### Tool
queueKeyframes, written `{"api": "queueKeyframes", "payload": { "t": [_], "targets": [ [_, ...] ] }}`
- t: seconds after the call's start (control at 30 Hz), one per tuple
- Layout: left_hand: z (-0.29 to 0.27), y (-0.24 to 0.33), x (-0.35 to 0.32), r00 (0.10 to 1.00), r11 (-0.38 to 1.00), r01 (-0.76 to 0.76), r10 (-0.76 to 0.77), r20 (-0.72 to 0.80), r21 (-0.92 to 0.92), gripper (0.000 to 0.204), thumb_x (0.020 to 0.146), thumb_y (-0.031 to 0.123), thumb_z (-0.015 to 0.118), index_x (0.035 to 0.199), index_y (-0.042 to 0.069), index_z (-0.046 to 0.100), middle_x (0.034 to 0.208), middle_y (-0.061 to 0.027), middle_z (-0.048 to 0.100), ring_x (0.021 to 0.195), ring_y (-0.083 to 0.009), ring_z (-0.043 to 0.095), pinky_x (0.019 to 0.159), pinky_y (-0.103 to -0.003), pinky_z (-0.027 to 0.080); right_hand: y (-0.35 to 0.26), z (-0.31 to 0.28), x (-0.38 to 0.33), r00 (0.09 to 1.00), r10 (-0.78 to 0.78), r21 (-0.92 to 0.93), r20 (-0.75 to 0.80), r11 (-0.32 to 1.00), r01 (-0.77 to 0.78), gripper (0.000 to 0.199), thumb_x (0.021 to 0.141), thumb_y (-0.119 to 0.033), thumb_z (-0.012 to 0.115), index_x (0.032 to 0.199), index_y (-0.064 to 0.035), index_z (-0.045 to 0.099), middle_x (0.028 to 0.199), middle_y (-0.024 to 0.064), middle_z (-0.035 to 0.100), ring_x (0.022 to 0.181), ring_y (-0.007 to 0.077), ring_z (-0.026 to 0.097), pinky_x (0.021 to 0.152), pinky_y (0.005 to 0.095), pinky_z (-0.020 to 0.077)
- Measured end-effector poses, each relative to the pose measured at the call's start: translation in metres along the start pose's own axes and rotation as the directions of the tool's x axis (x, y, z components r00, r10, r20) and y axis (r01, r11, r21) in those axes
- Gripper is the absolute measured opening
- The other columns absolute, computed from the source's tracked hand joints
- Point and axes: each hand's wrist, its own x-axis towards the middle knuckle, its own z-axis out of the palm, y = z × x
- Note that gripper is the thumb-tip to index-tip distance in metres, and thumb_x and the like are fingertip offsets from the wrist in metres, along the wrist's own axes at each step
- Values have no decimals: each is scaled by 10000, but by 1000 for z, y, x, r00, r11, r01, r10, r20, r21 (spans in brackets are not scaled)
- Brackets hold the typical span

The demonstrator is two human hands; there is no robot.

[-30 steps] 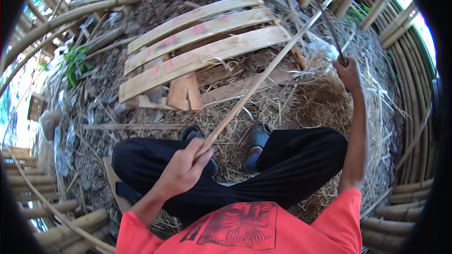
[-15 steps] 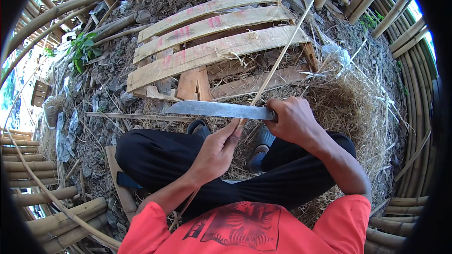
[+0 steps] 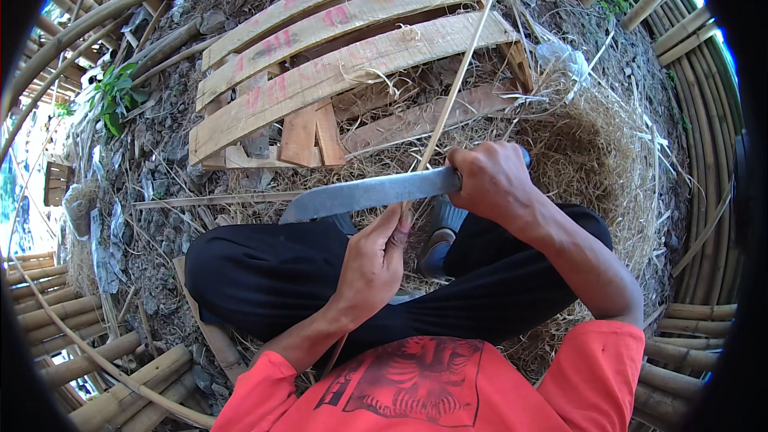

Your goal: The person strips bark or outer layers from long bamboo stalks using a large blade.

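Note:
My left hand [image 3: 373,262] is closed round a long, thin bamboo strip [image 3: 458,84], pinching it with the thumb on top. The strip slants from the upper right, past the blade, through that hand; its lower end comes out below near my wrist. In my right hand [image 3: 490,179] is the handle of a machete [image 3: 364,195], whose broad grey blade points left across the strip, just beyond my left fingertips. The blade covers the strip where they cross. Most of the dark handle is hidden by my fingers.
A slatted wooden pallet [image 3: 336,66] stands ahead of my crossed legs [image 3: 264,272]. Fine shavings [image 3: 592,160] heap on the right. Left lie soil, plastic scraps and a green plant [image 3: 118,98]. Bamboo pole walls [image 3: 708,144] surround the place; a thin wood strip [image 3: 216,199] lies beside my knee.
The blade's tip has swung nearer to me and its flat face shows broader. The blade sits slightly farther from my left fingertips. Both hands keep their grips; the whole view has shifted a little.

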Motion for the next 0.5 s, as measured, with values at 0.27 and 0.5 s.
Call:
{"api": "queueKeyframes", "payload": {
  "t": [0.27, 0.5],
  "targets": [
    [-2, -9, -3, 998, 998, -62, 62, -27, 11, 411, 1054, 190, 495, 1397, -37, 488, 887, -38, 593, 795, -78, 473, 747, -224, 439, 2, 0, 3, 999, 7, -42, -49, 999, -9, 316, 609, -200, 827, 859, -63, 688, 689, 140, 681, 687, 333, 699, 648, 444, 544],
    [-7, -2, -7, 1000, 997, 8, -8, -1, -83, 414, 1044, 132, 496, 1420, -38, 458, 1023, -115, 618, 889, -119, 559, 791, -248, 465, 18, -2, 3, 991, 36, -55, -132, 998, -44, 208, 689, -203, 750, 807, -42, 693, 695, 164, 684, 664, 348, 699, 629, 441, 556]
  ]
}}
